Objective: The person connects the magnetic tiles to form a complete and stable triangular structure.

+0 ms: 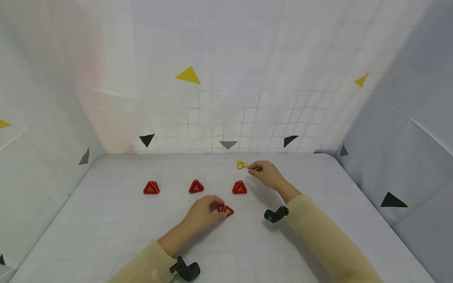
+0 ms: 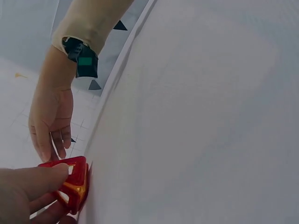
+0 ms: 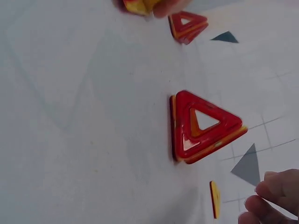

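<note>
My left hand (image 1: 199,215) grips a red triangular magnetic-tile piece (image 1: 228,210) between thumb and fingers near the middle of the table. In the left wrist view the red piece (image 2: 79,169) shows yellow inner edges under my thumb. Farther back, my right hand (image 1: 267,173) hovers with bent fingers, nothing between them. Just left of its fingertips lies a flat yellow triangle tile (image 1: 239,165), apparently untouched. The right wrist view shows this yellow tile (image 3: 214,200) edge-on. A red tile pyramid (image 1: 239,189) stands in front of it.
Two more red tile pyramids, one at left (image 1: 151,189) and one near the middle (image 1: 196,187), stand in the same row. The white table (image 1: 106,228) is enclosed by white sheeting (image 1: 226,47) with yellow, black and grey triangle marks.
</note>
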Demonstrator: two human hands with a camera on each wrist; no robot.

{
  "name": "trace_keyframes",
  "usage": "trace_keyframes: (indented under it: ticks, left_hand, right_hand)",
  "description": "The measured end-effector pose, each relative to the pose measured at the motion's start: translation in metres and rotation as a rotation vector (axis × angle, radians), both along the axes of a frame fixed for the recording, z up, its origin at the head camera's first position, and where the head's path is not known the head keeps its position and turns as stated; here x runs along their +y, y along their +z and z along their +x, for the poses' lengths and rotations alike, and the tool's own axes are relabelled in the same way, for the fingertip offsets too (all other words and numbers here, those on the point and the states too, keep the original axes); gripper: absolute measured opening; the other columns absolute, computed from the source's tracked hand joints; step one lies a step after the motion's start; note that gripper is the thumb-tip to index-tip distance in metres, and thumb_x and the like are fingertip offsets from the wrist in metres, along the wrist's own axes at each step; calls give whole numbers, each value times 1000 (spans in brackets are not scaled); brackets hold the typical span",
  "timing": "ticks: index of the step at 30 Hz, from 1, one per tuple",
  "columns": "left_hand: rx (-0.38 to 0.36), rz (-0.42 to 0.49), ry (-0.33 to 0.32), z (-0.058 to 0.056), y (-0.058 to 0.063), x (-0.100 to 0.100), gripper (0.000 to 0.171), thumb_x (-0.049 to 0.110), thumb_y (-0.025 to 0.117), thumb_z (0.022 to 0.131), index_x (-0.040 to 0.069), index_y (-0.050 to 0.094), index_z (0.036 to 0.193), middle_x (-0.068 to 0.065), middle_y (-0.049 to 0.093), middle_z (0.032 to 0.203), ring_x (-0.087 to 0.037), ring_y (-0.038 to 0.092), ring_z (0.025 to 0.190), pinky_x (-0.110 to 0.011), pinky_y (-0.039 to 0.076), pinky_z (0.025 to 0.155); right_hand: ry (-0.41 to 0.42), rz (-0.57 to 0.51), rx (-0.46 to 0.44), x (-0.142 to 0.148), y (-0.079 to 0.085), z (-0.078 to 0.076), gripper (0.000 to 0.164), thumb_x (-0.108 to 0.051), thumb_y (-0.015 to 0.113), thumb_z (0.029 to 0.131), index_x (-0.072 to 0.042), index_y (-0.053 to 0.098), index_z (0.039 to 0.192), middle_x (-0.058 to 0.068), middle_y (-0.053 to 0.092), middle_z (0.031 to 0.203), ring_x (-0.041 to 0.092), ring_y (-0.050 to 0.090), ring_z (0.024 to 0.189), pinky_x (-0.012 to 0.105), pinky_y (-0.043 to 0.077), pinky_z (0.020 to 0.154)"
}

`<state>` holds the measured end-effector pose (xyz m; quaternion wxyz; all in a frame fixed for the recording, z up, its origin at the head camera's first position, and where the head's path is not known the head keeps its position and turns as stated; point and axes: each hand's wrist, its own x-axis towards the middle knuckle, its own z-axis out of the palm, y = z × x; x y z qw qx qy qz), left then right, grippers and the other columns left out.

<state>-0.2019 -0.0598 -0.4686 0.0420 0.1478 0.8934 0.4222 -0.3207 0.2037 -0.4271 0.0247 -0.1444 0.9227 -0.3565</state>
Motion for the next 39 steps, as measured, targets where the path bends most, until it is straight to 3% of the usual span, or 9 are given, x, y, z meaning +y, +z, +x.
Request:
trace_keyframes:
  ticks: [5,11,17,24,31,39]
  left_hand:
    - [-23,-1,-21,-1,1,-2,32,25,80,87,16,70,116,5,67,109,-16,60,102,-40,51,92]
    - [-33,23,8,-2,-2,4,44,36,82,84,14,66,119,1,63,111,-17,59,102,-39,51,90]
    - [-26,28,25,-2,-2,8,32,33,82,85,16,67,106,5,61,99,-16,57,94,-37,51,86]
    - [-52,61,-81,-4,-2,-4,28,33,79,88,18,71,111,10,67,104,-15,60,103,-41,49,94]
    - [-143,101,-182,-10,-1,-13,26,26,77,90,20,73,115,13,67,108,-11,60,104,-37,49,95]
    - [-177,125,-224,-14,0,-16,33,25,79,88,17,71,119,10,68,112,-12,61,110,-40,47,101]
  right_hand:
    - [-35,13,-20,-1,-10,-14,27,-23,66,98,-6,71,118,9,68,113,27,61,104,40,53,83]
    - [-107,6,-50,-10,-20,-30,33,-23,67,96,-6,67,124,14,62,124,31,56,112,43,51,89]
    - [-149,3,-90,-18,-34,-44,42,-22,70,94,-7,62,133,17,55,132,34,51,121,46,46,100]
    - [-127,50,-82,-25,-40,-55,52,-28,73,92,-8,59,137,17,56,129,33,51,118,47,44,101]
    - [-168,100,-84,-34,-40,-59,55,-36,74,91,-11,59,138,17,54,125,33,45,118,48,42,99]
    - [-201,120,-65,-37,-39,-61,45,-34,74,90,-10,66,128,15,56,117,32,47,111,47,45,92]
